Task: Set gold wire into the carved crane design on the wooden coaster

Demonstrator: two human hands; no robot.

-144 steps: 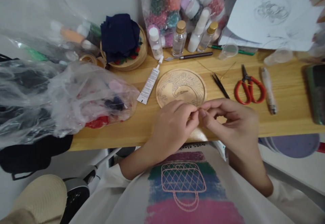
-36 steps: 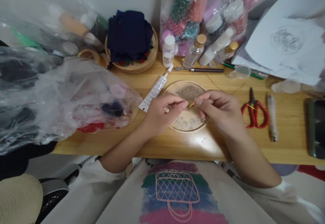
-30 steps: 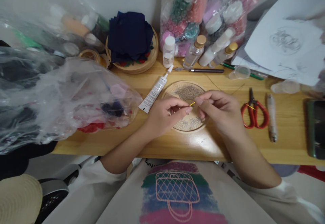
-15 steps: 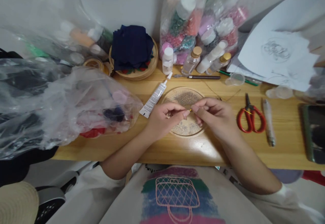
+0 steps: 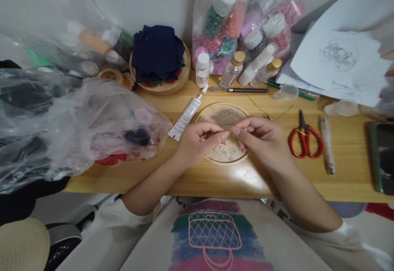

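Over a round wooden disc (image 5: 212,108) with drawn dark line patterns, my two hands meet fingertip to fingertip. A tiny, thin yellow piece, like wire (image 5: 230,132), shows between them. My left hand (image 5: 201,142) pinches it between thumb and forefinger from the left. From the right, my right hand (image 5: 261,140) pinches it the same way, other fingers curled. The hands hide the middle of the disc. Beside my left hand lies a white glue tube (image 5: 186,119), its nozzle pointing away. Red-handled pliers (image 5: 305,140), with a yellow strand across them, lie right of my right hand.
Behind the disc are a craft knife (image 5: 246,90), small bottles (image 5: 232,70) and bags of beads (image 5: 215,33). Dark blue cloth (image 5: 157,53) tops a wooden stack at back left. Plastic bags (image 5: 101,127) crowd the left; a white pen-like tool (image 5: 328,146) and phone (image 5: 381,158) lie right.
The view has shifted slightly. Both hands keep their pinch over the disc, and less of the yellow piece shows between the fingertips.
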